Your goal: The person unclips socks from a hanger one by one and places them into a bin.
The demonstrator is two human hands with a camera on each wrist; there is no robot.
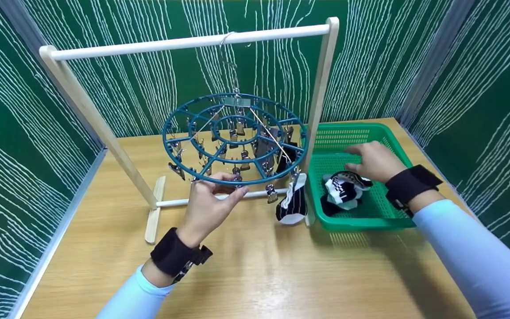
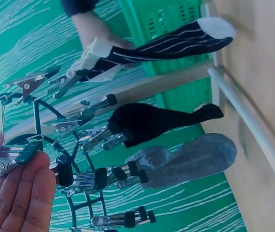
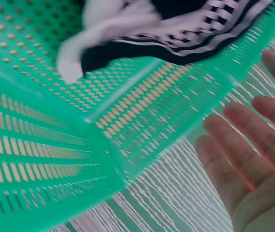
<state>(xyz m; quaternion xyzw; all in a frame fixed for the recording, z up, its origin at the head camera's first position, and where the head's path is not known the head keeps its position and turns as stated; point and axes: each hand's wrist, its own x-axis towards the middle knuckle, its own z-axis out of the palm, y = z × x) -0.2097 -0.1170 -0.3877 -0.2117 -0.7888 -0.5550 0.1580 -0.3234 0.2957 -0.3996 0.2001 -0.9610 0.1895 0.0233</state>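
Note:
My left hand (image 1: 210, 206) is at the near rim of a round teal drying hanger (image 1: 233, 179), pinching one of its metal clips (image 2: 14, 154) between thumb and fingers. My right hand (image 1: 376, 161) is over the green basket (image 1: 365, 223), fingers apart and holding nothing. Below it, black-and-white patterned socks (image 1: 345, 190) lie bunched in the basket. A black striped sock with a white toe (image 1: 294, 204) hangs from the hanger's right side. Behind it hang a black sock (image 2: 157, 123) and a grey sock (image 2: 190, 162).
The hanger hooks onto the white bar (image 1: 184, 43) of a wooden stand, whose right post (image 1: 323, 84) rises beside the basket. Several metal clips (image 1: 272, 193) dangle around the rings. Green panels with white wavy lines (image 1: 38, 110) enclose the wooden table (image 1: 264, 274).

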